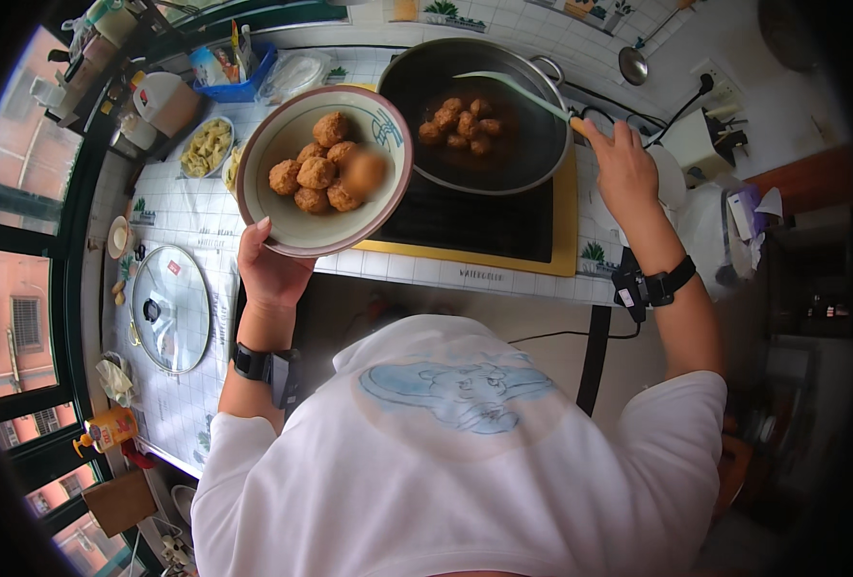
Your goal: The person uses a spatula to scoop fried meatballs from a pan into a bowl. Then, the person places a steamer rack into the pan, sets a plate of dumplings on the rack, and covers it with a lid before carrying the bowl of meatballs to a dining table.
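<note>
My left hand (275,267) grips the near rim of a ceramic bowl (262,191) with a reddish-brown edge, thumb on top. Several browned meatballs (316,173) lie in it, one blurred at the right. The bowl is held up to the left of a dark wok (520,162), partly covering the view of the cooktop. More meatballs (464,124) sit in brown sauce inside the wok. My right hand (627,169) holds the wooden handle of a pale green spatula (524,91). The spatula's blade reaches over the wok, above the far side of the meatballs.
Beneath the wok is a black induction cooktop (469,223) with a gold border. On the left are a glass lid (174,310), a plate of dumplings (207,148), a blue basket (242,88) and a pump bottle (111,428). A tissue pack (744,213) stands right; a ladle (633,65) hangs behind.
</note>
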Available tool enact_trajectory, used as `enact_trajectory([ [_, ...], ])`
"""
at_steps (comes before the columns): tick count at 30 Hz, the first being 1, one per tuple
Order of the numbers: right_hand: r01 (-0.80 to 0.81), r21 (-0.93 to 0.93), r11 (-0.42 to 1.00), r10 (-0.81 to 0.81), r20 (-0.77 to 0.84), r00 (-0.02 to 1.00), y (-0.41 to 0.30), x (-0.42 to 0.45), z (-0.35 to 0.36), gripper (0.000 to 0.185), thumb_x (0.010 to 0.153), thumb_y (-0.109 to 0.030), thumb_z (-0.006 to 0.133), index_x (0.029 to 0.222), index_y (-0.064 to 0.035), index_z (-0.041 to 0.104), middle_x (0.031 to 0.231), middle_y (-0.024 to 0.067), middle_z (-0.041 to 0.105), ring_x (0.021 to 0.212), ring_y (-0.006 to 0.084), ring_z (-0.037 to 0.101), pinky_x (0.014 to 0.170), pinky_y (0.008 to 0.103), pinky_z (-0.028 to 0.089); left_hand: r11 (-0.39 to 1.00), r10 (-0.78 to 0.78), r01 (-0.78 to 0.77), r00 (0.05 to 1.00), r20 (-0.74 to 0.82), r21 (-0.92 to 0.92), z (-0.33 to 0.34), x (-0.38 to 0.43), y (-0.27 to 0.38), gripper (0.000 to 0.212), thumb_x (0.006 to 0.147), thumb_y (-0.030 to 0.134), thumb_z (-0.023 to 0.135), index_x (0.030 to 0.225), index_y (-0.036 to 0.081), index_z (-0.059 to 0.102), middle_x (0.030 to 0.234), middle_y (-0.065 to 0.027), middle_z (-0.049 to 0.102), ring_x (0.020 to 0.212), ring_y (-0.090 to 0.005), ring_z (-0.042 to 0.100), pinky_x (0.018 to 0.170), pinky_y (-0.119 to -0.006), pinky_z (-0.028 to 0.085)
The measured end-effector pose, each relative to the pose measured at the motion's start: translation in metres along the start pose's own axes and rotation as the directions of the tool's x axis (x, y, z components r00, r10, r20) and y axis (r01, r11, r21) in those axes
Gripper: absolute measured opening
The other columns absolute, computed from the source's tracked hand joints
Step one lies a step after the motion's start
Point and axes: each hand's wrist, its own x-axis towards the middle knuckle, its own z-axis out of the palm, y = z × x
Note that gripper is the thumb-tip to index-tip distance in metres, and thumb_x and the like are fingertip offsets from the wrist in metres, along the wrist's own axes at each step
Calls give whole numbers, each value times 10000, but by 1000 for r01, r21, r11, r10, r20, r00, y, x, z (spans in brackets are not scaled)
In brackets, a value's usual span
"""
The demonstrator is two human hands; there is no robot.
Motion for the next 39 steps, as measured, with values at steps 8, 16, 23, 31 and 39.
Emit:
enact_trajectory([
  [8, -15, 154, 988, 20, -30, 999, -29, -20, 49, 514, 796, -58, 607, 1278, -200, 503, 1006, 85, 478, 916, 260, 549, 684, 348, 524, 994, 111, -112, 991, -79, -10, -2, -28, -2, 625, 816, 281, 549, 1368, 40, 381, 1355, -129, 480, 1245, -281, 481, 1041, -444, 395],
  [16, -115, 755, 645, 60, 99, 993, -7, -34, 36, 435, 885, -129, 578, 1310, -118, 486, 1063, 171, 618, 932, 335, 624, 783, 407, 505, 954, 299, -289, 920, -252, 79, -12, -81, 5, 597, 832, 262, 536, 1369, 53, 378, 1354, -121, 481, 1232, -271, 496, 1022, -436, 429],
  [23, -240, 907, 347, 181, 186, 966, -26, -73, 42, 433, 913, -160, 565, 1333, -107, 476, 1078, 190, 639, 953, 324, 638, 824, 361, 492, 942, 336, -313, 887, -317, 124, -13, -107, -5, 647, 819, 278, 542, 1396, 60, 345, 1381, -126, 454, 1261, -284, 469, 1047, -457, 399],
  [31, -479, 822, 307, 138, 459, 878, -21, -89, 42, 416, 911, -165, 569, 1308, -59, 500, 1038, 222, 640, 939, 340, 646, 797, 367, 502, 971, 239, -234, 940, -245, 49, 2, -77, -27, 638, 820, 247, 537, 1394, 50, 340, 1377, -131, 451, 1254, -286, 472, 1038, -457, 407],
  [39, -356, 887, 294, 222, 299, 928, -25, -109, 45, 411, 902, -163, 580, 1291, -57, 502, 1007, 253, 634, 905, 406, 623, 779, 400, 504, 995, 99, -97, 994, -48, 32, 30, -30, -47, 626, 820, 240, 533, 1379, 19, 356, 1355, -152, 474, 1248, -300, 478, 1044, -450, 399],
])
